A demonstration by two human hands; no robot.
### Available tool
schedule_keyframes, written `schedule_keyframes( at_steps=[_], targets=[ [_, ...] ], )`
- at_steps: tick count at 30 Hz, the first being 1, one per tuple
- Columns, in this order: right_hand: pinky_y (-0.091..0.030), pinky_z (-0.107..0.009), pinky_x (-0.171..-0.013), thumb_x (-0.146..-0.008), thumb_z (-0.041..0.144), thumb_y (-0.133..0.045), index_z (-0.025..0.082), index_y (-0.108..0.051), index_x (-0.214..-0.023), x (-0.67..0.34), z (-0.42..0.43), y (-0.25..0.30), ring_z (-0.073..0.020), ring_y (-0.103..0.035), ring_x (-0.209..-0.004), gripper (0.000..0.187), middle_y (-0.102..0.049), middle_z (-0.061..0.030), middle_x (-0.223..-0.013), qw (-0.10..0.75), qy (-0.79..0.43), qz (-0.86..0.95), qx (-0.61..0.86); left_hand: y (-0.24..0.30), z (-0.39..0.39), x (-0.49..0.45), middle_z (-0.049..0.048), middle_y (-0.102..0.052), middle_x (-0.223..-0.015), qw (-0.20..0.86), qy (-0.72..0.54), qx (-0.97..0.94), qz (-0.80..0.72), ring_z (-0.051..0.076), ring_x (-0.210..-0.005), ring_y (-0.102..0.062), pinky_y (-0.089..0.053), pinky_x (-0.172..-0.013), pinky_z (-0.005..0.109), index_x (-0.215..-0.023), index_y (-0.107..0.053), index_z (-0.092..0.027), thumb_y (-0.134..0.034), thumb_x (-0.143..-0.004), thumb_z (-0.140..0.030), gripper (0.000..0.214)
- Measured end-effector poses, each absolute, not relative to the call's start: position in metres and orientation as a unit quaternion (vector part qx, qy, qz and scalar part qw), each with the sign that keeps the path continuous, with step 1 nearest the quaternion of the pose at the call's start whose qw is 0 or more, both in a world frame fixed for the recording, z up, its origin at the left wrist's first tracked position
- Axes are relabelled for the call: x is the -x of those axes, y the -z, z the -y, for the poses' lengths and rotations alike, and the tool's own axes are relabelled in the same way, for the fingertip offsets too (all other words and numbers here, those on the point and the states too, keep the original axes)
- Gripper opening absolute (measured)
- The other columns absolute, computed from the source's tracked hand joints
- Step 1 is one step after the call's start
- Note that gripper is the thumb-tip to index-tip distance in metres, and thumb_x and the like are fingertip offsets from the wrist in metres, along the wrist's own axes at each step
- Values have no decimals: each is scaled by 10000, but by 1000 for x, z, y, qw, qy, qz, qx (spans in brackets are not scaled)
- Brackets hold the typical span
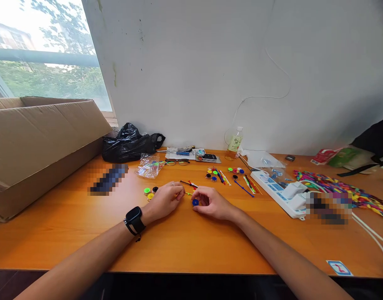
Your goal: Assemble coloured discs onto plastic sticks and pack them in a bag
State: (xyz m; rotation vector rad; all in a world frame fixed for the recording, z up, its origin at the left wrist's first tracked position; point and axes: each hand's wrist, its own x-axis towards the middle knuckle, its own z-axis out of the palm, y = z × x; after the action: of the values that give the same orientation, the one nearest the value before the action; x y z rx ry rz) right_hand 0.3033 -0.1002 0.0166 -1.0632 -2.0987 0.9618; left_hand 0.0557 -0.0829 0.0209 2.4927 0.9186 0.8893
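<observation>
My right hand pinches a small blue disc between thumb and fingers, just above the table. To its left, my left hand has its fingers drawn together, and whatever they hold is hidden. A thin yellow-green stick shows between the two hands; I cannot tell whether the left fingertips touch it. Behind the left hand lie several dark and coloured thin sticks. Beside that hand sit small round pieces: a green one, a black one and a yellow one, partly covered.
More coloured discs and thin sticks lie ahead to the right. A power strip with plugs, a bottle and colourful cords stand farther right. Glasses, a black bag and a cardboard box are behind and left.
</observation>
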Motion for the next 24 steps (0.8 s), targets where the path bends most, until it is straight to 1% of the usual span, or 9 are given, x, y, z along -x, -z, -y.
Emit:
schedule_keyframes(
  at_steps=[6,9,11,13,15,16,18,21,24],
  targets=[
    [-396,-239,-597,-792,156,-728,203,-749,-949,-303,101,-22,-121,-504,-681,165,-581,-16,-903,308,-329,801,394,-21,82,-55,26,-651,-864,180,-317,-872,-326,186,-829,-582,-431,-754,285,-751,-589,-197,-487,-872,-4,250],
    [-408,-240,-606,-793,142,-712,210,-753,-1007,-303,101,-23,-124,-517,-696,228,-597,-27,-952,313,-320,803,392,-24,84,-56,40,-676,-914,174,-315,-874,-328,201,-884,-612,-454,-790,298,-802,-636,-199,-491,-897,-16,253],
    [-412,-241,-608,-798,159,-723,214,-739,-1081,-302,101,-22,-126,-519,-694,289,-608,-21,-936,317,-324,797,399,-26,85,-56,52,-697,-967,150,-314,-878,-328,220,-937,-618,-466,-826,316,-911,-674,-207,-490,-925,-31,255],
    [-413,-242,-600,-812,203,-740,212,-721,-1137,-301,101,-20,-124,-516,-678,326,-623,-16,-924,316,-336,787,409,-27,85,-56,66,-717,-1043,123,-307,-886,-326,237,-1000,-618,-473,-857,332,-1077,-693,-222,-483,-958,-50,296],
    [-420,-246,-596,-830,255,-751,207,-713,-1155,-301,101,-18,-122,-522,-668,330,-648,-22,-949,316,-345,780,416,-28,84,-54,80,-720,-1080,101,-288,-893,-329,241,-1013,-621,-480,-853,334,-1213,-683,-239,-477,-978,-62,360],
    [-426,-249,-598,-837,276,-755,206,-711,-1158,-300,101,-17,-122,-526,-666,332,-663,-29,-973,319,-346,777,418,-29,83,-53,85,-718,-1067,90,-276,-896,-335,239,-991,-624,-482,-831,328,-1251,-678,-244,-480,-979,-63,382],
    [-439,-257,-605,-842,304,-761,209,-708,-1151,-300,101,-17,-124,-529,-662,327,-687,-39,-1013,333,-340,772,422,-30,82,-52,86,-702,-971,60,-249,-900,-353,235,-904,-620,-471,-767,315,-1243,-690,-237,-496,-974,-71,372],
    [-453,-269,-622,-858,321,-757,220,-710,-1114,-301,101,-20,-135,-531,-670,279,-697,-43,-1010,355,-323,771,419,-33,81,-51,71,-659,-817,16,-212,-904,-370,233,-786,-583,-434,-700,311,-1106,-729,-215,-513,-982,-102,273],
    [-458,-278,-635,-886,330,-741,227,-724,-1052,-301,101,-23,-147,-547,-690,196,-685,-43,-986,364,-311,781,400,-35,80,-51,66,-659,-795,5,-206,-906,-370,225,-750,-564,-422,-691,311,-1016,-733,-212,-513,-988,-105,247]
  ],
)
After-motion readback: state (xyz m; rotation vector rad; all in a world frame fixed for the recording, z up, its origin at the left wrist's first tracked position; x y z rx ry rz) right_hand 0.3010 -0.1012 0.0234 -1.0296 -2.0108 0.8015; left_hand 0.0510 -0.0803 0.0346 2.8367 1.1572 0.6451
